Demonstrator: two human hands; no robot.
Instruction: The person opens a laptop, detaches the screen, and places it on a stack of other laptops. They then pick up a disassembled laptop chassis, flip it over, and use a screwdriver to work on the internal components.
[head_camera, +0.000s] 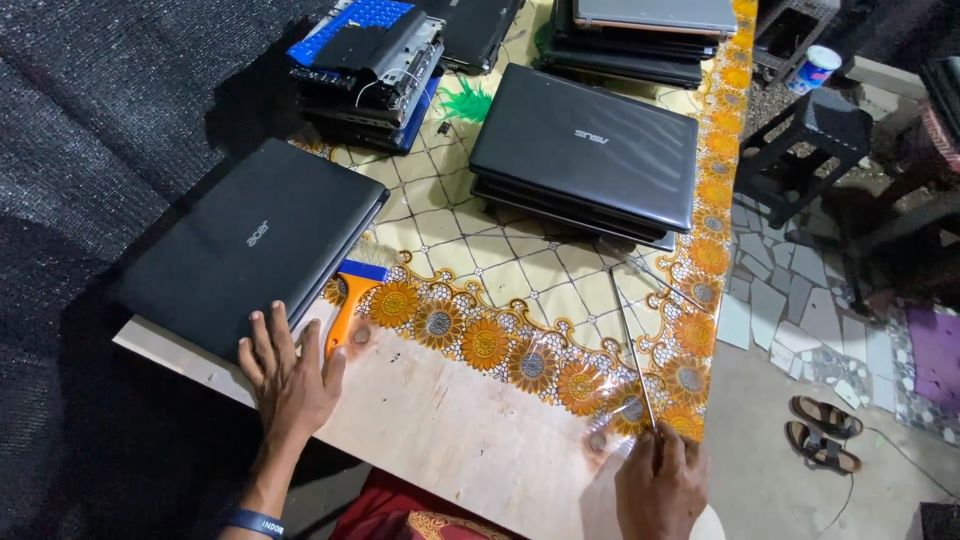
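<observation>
1. Hands: left hand (290, 375) lies flat and open, fingers spread, fingertips on the near corner of a closed dark laptop (250, 245); it grips nothing; a blue wristband (255, 522) sits on that forearm.
2. Right hand (660, 485) is closed around the near end of a long thin metal rod (630, 340), apparently a screwdriver shaft; the handle itself is hidden in the fist.
3. Key relation: the rod's long axis runs away from the right hand, up the desk (450, 430) and slightly leftward, its far tip pointing toward a stack of closed laptops (585, 155) at centre; tip and stack are near but apart.
4. Laptop under the left hand lies at the desk's left edge, its long side angled from near-left to far-right; the left hand is plainly the nearer hand to it; the right hand is well apart from it.
5. Orange-handled brush (352, 300) with a blue ferrule lies just beside the left thumb, bristles tucked against the laptop's edge.
6. Surroundings: patterned sunflower cloth (520, 290) covers the far part of the desk; bare board shows nearest the person; a dismantled laptop pile (370, 60) sits far left; a pair of sandals (822, 432) rests on the floor to the right.
</observation>
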